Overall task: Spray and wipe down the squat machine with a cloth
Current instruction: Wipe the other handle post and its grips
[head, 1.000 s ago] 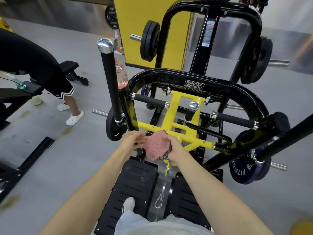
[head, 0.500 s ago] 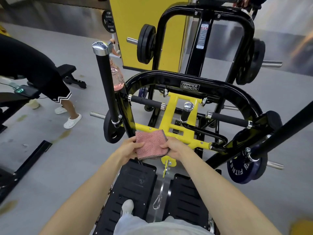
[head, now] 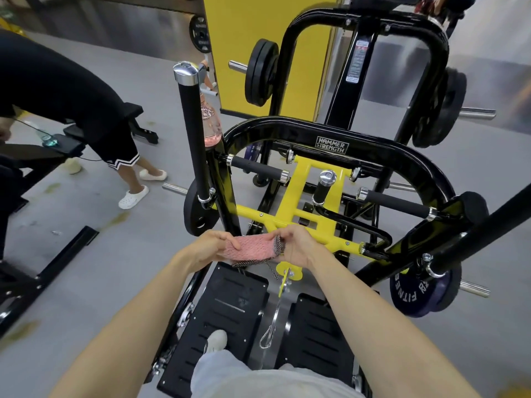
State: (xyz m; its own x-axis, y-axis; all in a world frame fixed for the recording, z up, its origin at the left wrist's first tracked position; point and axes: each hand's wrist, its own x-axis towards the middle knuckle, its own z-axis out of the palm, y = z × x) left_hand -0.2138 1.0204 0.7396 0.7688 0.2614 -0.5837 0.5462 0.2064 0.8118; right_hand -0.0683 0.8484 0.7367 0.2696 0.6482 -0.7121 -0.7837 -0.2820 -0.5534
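Head view — both hands' fingers [head: 230, 245] pinch cloth [head: 253, 249].

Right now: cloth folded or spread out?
Folded: the pink cloth is a narrow doubled band, pinched at either end by the left hand and right hand.

At the fingers [head: 288, 236], the cloth [head: 253, 249] is salmon pink with a black-and-white speckled hem. Just beyond them, the squat machine [head: 300, 193] has bright yellow crossbars inside a glossy black frame lettered white. Below the fingers, the footplates [head: 230, 308] are matte black. Beyond to the left, the spray bottle [head: 211, 124] holds pink liquid; rightward, a weight plate [head: 413, 294] is purple.
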